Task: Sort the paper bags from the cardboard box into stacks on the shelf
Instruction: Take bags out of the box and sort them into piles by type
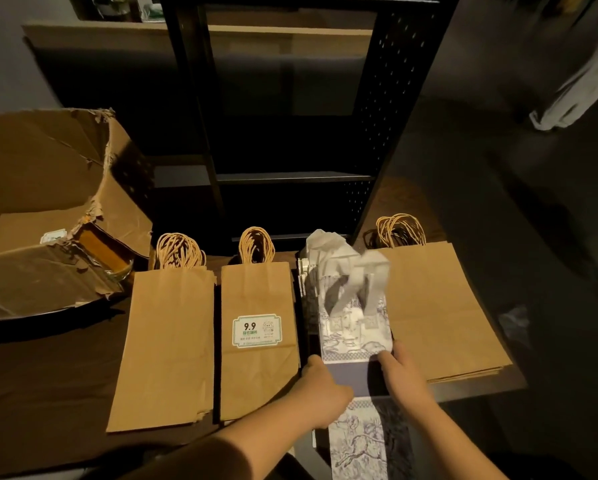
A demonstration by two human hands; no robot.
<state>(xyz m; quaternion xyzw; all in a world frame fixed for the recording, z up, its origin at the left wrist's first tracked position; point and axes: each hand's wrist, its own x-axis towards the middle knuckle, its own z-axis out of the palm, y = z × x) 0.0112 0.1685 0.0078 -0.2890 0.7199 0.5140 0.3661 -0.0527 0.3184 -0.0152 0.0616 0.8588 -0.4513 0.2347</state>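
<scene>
Both hands forward | left hand [320, 389], right hand [399, 370] | each grip pinching patterned bag [354, 327]

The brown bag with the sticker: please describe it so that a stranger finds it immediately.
Start at the torn cardboard box on the left. Right of it lie two narrow brown stacks; take the second stack, beside the blue-and-white printed bag. Only its top bag bears a white sticker reading 9.9.

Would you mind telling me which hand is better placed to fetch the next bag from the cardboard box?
Probably the left. The cardboard box lies at the far left of the surface, on the left hand's side. Both hands now grip the blue-and-white patterned bag; the right hand would have to cross over the brown stacks.
</scene>
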